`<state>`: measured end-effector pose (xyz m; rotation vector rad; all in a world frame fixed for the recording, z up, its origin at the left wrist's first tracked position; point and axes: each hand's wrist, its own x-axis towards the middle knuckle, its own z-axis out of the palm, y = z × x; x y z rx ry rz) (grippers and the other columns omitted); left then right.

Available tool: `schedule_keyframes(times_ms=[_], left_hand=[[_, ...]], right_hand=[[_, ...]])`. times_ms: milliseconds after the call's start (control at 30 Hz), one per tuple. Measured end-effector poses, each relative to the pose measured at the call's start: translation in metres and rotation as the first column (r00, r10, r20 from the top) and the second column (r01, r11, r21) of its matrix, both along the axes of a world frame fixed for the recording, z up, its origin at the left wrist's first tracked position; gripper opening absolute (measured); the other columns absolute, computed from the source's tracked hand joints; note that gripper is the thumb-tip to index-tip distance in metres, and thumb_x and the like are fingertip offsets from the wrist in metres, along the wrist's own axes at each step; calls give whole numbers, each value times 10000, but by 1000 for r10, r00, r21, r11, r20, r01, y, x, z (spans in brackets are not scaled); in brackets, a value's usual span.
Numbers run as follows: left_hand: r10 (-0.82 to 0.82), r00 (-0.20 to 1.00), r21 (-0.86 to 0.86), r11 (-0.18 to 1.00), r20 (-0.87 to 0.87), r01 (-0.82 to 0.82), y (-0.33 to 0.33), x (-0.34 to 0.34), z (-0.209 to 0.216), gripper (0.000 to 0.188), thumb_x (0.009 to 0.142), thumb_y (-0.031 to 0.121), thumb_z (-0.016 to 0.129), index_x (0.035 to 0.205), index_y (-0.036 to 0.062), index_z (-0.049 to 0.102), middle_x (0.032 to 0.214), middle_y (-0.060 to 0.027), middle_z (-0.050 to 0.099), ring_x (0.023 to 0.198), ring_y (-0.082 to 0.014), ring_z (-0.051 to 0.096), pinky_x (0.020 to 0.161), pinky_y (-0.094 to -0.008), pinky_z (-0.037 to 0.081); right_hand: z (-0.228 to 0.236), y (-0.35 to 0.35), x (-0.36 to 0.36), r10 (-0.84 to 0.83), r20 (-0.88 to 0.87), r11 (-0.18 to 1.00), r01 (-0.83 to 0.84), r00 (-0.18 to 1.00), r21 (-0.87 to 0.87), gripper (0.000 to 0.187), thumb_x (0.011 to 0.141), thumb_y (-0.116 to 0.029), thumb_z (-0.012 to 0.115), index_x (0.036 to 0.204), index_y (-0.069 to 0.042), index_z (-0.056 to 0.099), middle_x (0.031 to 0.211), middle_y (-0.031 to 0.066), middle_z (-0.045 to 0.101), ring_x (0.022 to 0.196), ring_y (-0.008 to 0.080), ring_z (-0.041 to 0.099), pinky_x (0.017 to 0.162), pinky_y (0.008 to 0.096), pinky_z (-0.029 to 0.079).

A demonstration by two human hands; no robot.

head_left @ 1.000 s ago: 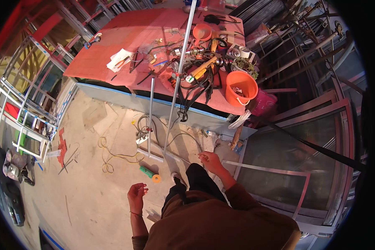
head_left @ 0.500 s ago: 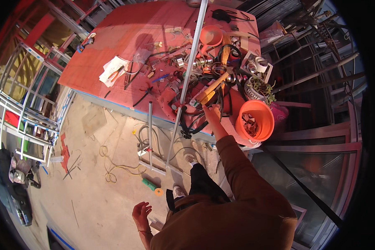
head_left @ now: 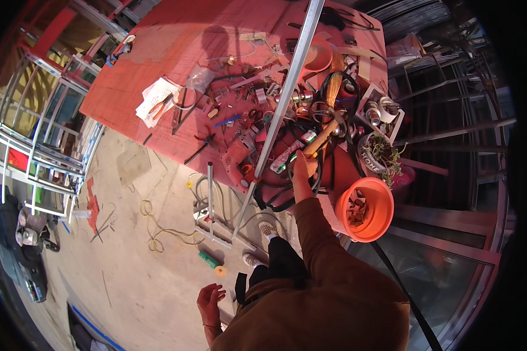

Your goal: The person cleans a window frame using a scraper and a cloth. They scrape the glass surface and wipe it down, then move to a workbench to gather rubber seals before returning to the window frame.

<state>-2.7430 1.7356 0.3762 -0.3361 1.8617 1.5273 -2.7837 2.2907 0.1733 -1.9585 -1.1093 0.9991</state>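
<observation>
My right hand [head_left: 303, 167] reaches into the clutter at the near right edge of the red-topped table [head_left: 123, 88]. It overlaps the near end of a pale wooden handle [head_left: 323, 138]; its fingers are partly hidden, so a grip cannot be made out. Beside the fingers lies a white and green tube [head_left: 284, 159]. An orange power tool [head_left: 236, 157] rests further left, among black cables and small tools. Low at my left side, away from the table, hangs my left hand [head_left: 209, 297], its fingers loosely bent and apart, holding nothing.
A tall metal bar [head_left: 290, 82] crosses upright before the table. An orange bucket [head_left: 366, 209] of scraps stands right of my forearm, near a potted plant [head_left: 380, 155]. Yellow cord [head_left: 152, 228] and a green cylinder [head_left: 209, 258] lie on the floor. Metal frames [head_left: 38, 146] stand left.
My right hand has moved forward over the near end of the wooden handle. My view has shifted, so the tabletop things appear lower. My left hand stays low at my side.
</observation>
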Motion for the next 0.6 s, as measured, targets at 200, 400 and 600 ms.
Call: schedule_keyframes(times_ms=[200,400,600], left_hand=[[-20,1000,-47,999,-9,20,20,-17,-8,270,1053,116,651,1265,-52,646,1151,-197,763,962,-278,772,848,-364,638],[-43,999,-53,998,26,44,32,-21,-17,273,1053,121,650,1262,-55,646,1148,-195,766,956,-284,781,835,-361,632],[-57,997,-96,993,50,62,33,-23,-26,272,1059,121,637,1270,-50,645,1148,-184,758,963,-269,774,847,-361,629]], right_hand=[[68,-24,33,216,-126,967,-194,968,166,565,711,-324,865,1067,62,657,946,229,774,870,393,772,808,459,593],[71,70,-13,671,221,701,-703,708,125,585,687,-313,853,1096,52,649,937,237,754,922,424,753,831,473,583],[28,170,-119,858,500,108,-993,115,43,481,781,-342,844,1081,6,702,1000,227,751,1000,426,727,859,495,578]])
